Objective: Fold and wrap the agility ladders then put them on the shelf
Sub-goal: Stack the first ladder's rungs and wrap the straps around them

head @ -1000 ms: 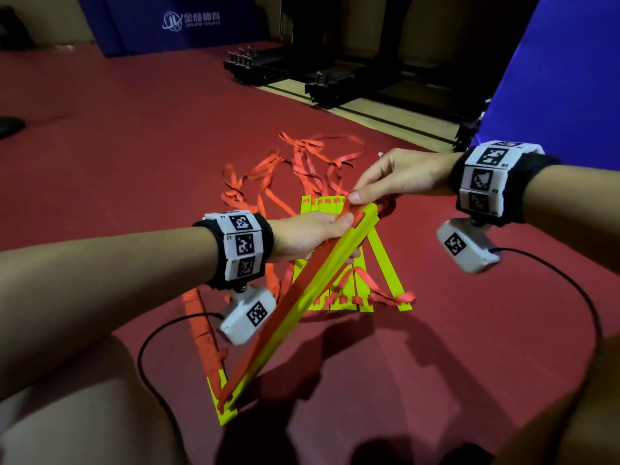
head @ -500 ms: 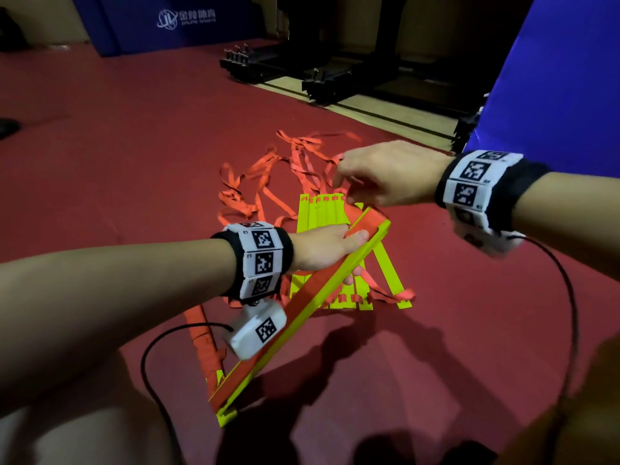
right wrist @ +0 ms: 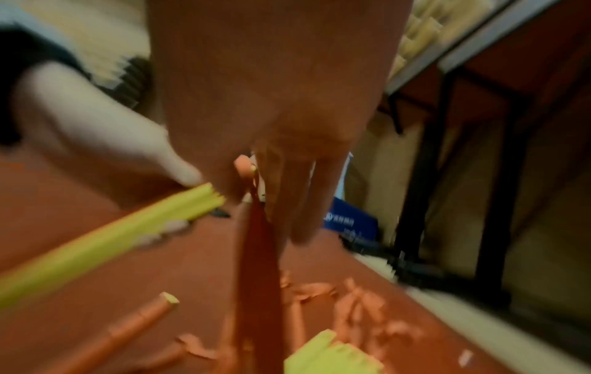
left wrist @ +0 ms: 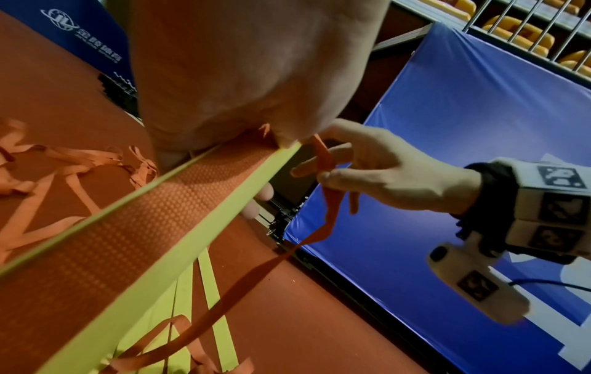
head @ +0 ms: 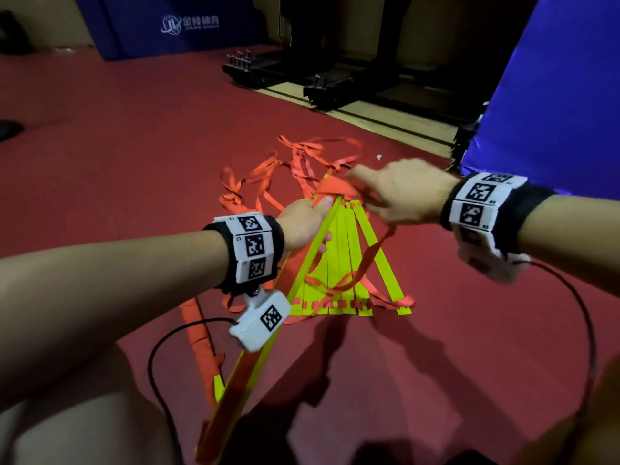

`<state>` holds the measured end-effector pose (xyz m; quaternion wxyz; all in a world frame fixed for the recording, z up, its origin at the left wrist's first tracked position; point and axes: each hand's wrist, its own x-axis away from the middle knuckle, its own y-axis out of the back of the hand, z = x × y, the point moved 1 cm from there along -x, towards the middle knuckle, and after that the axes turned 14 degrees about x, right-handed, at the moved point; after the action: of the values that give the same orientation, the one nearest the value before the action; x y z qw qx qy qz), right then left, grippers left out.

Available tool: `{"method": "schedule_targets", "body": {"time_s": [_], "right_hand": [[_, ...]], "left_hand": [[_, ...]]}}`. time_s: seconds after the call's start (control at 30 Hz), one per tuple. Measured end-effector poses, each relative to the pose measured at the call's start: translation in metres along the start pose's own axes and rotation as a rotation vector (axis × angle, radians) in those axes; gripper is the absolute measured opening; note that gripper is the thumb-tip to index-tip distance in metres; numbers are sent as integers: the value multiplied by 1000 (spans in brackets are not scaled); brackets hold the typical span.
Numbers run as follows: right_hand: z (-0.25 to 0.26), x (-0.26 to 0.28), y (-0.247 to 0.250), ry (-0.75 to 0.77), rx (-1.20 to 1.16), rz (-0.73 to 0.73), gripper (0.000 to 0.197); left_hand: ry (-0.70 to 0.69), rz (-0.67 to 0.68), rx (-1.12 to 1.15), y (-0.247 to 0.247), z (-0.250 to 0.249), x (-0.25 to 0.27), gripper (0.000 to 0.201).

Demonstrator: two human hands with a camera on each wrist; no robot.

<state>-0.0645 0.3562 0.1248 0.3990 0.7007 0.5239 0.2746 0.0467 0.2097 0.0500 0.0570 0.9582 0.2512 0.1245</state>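
Note:
My left hand (head: 310, 223) grips the upper end of a stacked bundle of yellow rungs (head: 255, 360) with orange strap wound along it; its lower end points toward my knees. In the left wrist view this bundle (left wrist: 153, 225) runs out from under my palm. My right hand (head: 385, 193) pinches an orange strap (head: 369, 260) at the bundle's top end; the left wrist view shows the strap (left wrist: 323, 157) between its fingers (left wrist: 323, 149). More yellow rungs (head: 349, 263) lie fanned on the floor beneath, with loose orange straps (head: 302, 162) tangled beyond. A wrapped orange ladder (head: 201, 347) lies at the left.
The floor is a red mat (head: 134, 129). A blue padded block (head: 550, 95) stands at the right, black equipment bases (head: 322, 78) at the back, and a blue mat (head: 174, 25) leans on the far wall. A wire shelf holding yellow items (left wrist: 524, 27) rises above the block.
My right hand has carried the orange strap over the bundle's top end and down its right side. My left hand keeps its grip and has lifted the bundle's end slightly away from me.

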Motion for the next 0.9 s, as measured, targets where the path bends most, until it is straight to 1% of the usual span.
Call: {"method": "schedule_targets", "body": {"time_s": [0.07, 0.1, 0.2, 0.23, 0.27, 0.33, 0.37, 0.43, 0.5, 0.57, 0.6, 0.67, 0.73, 0.77, 0.87, 0.9], "right_hand": [[14, -1, -6, -7, -257, 130, 50], [20, -4, -8, -35, -397, 146, 51], [30, -17, -9, -212, -837, 71, 53], [31, -19, -8, -259, -965, 38, 52], [31, -22, -8, -275, -1047, 17, 45], [28, -25, -8, -228, -1055, -7, 33], [27, -26, -7, -206, -1028, -21, 32], [24, -26, -7, -219, -974, -70, 29], [23, -27, -7, -274, -955, -131, 25], [24, -29, -7, -318, -913, -206, 14], [25, -29, -7, -322, -879, -243, 12], [27, -30, -6, -311, -831, -306, 14], [28, -30, -6, -293, -814, -369, 10], [28, -30, -5, -276, -817, -398, 10], [32, -30, -5, -208, -829, -491, 28], [34, -31, -5, -191, -824, -504, 29]], "left_hand": [[2, -21, 17, 6, 2, 3, 47], [2, -31, 35, 7, 2, 5, 44], [-25, -49, 63, 8, 0, 12, 39], [-48, -50, 44, 8, -1, 12, 41], [-74, -47, 0, 7, -2, 12, 45], [-124, -72, -106, 7, -1, 11, 57], [-132, -81, -126, 8, 0, 11, 61], [-144, -78, -150, 9, 1, 12, 64], [-152, -85, -179, 11, 2, 13, 62], [-149, -78, -164, 11, 3, 13, 55], [-142, -71, -148, 11, 3, 14, 51], [-133, -75, -122, 12, 2, 16, 49], [-125, -89, -111, 12, 1, 15, 49], [-118, -98, -100, 13, 2, 13, 46], [-82, -106, -80, 16, 3, 10, 36], [-78, -114, -77, 17, 3, 8, 36]]}}
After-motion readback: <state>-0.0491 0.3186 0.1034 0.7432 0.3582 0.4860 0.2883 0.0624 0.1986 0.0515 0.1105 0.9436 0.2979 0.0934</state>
